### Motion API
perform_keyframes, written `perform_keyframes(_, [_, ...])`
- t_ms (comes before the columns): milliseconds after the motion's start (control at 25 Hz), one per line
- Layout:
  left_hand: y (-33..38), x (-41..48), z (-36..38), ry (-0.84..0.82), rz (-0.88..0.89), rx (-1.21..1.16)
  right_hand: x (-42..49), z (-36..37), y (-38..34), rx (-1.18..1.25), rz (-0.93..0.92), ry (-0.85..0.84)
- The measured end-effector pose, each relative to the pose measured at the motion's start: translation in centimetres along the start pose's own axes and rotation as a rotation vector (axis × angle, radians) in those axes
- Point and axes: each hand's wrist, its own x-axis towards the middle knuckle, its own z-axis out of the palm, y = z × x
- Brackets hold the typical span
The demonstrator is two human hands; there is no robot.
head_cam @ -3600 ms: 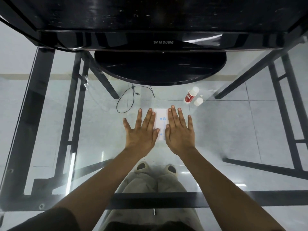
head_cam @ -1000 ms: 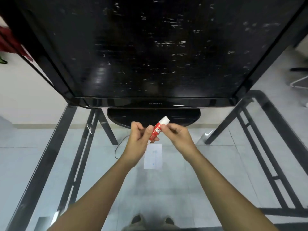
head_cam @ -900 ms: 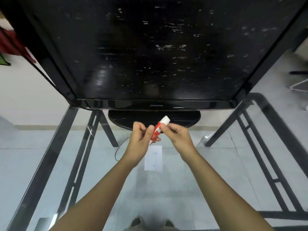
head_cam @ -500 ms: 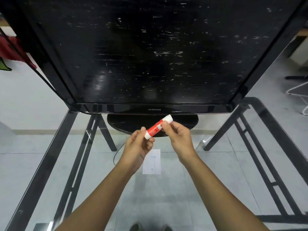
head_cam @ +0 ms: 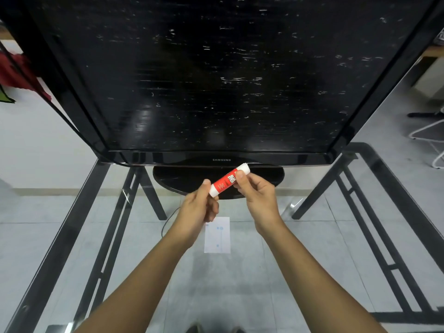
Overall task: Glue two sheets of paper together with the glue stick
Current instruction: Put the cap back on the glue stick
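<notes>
A red and white glue stick [head_cam: 227, 180] is held in the air between both hands, tilted with its upper end to the right. My left hand [head_cam: 197, 211] pinches its lower white end. My right hand [head_cam: 258, 195] grips its upper part with thumb and fingers. Below the hands a small white paper [head_cam: 217, 235] with blue dots lies flat on the glass table [head_cam: 300, 272]; its upper left corner is hidden by my left hand. Whether it is one sheet or two stacked cannot be told.
A large black Samsung monitor [head_cam: 204, 80] on a round black base [head_cam: 182, 176] stands just behind the hands. A thin black cable [head_cam: 168, 222] lies left of the paper. Black table frame bars run down both sides under the glass.
Both hands left the paper on the table and picked up the glue stick. Over the last second the stick tilted flatter, and the view shifted slightly.
</notes>
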Motion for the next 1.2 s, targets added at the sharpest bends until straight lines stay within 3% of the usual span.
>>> perform_keyframes(80, [1.4,0.0,-0.5,-0.199,-0.493,-0.421,0.1,0.2,0.0,0.001,-0.005,-0.013])
perform_keyframes(160, [2.0,0.1,-0.4,-0.247,-0.630,-0.547,0.1,0.2,0.1,0.000,-0.002,-0.003])
perform_keyframes(240, [1.6,-0.1,-0.1,-0.161,-0.387,-0.347,0.2,0.1,0.2,0.022,0.002,0.027])
perform_keyframes(360, [0.3,-0.8,0.2,-0.051,0.261,0.101,0.4,-0.1,0.4,0.013,-0.011,0.055])
perform_keyframes(440, [0.0,-0.9,0.0,-0.019,0.345,0.212,0.3,0.1,0.4,0.013,-0.010,0.047])
perform_keyframes(520, [0.3,-0.6,0.2,-0.015,0.225,0.153,0.3,0.2,0.3,0.017,-0.012,0.034])
perform_keyframes(600, [1.2,-0.2,0.3,-0.099,-0.077,-0.091,0.4,0.3,0.1,0.027,-0.019,0.023])
perform_keyframes(720, [2.5,0.6,-1.1,-0.421,-0.645,-0.604,0.4,0.1,-0.2,0.026,-0.027,0.005])
perform_keyframes(800, [3.1,0.7,-1.3,-0.431,-0.772,-0.689,0.4,0.0,-0.2,-0.001,-0.025,0.003])
perform_keyframes(880, [3.3,0.6,-0.8,-0.279,-0.632,-0.384,0.4,-0.1,-0.1,-0.021,-0.021,0.021])
perform_keyframes(960, [2.8,-0.1,0.2,-0.011,-0.190,0.143,0.6,-0.3,0.1,-0.032,-0.024,0.042])
perform_keyframes(1040, [1.7,-0.9,0.4,0.121,0.338,0.583,0.7,-0.5,0.2,-0.039,-0.029,0.041])
perform_keyframes(1120, [0.6,-1.1,0.2,0.187,0.680,0.922,0.8,-0.4,0.4,-0.054,-0.036,0.031])
perform_keyframes(1200, [-0.1,-0.9,0.1,0.278,0.925,1.115,0.8,-0.4,0.7,-0.064,-0.040,0.022])
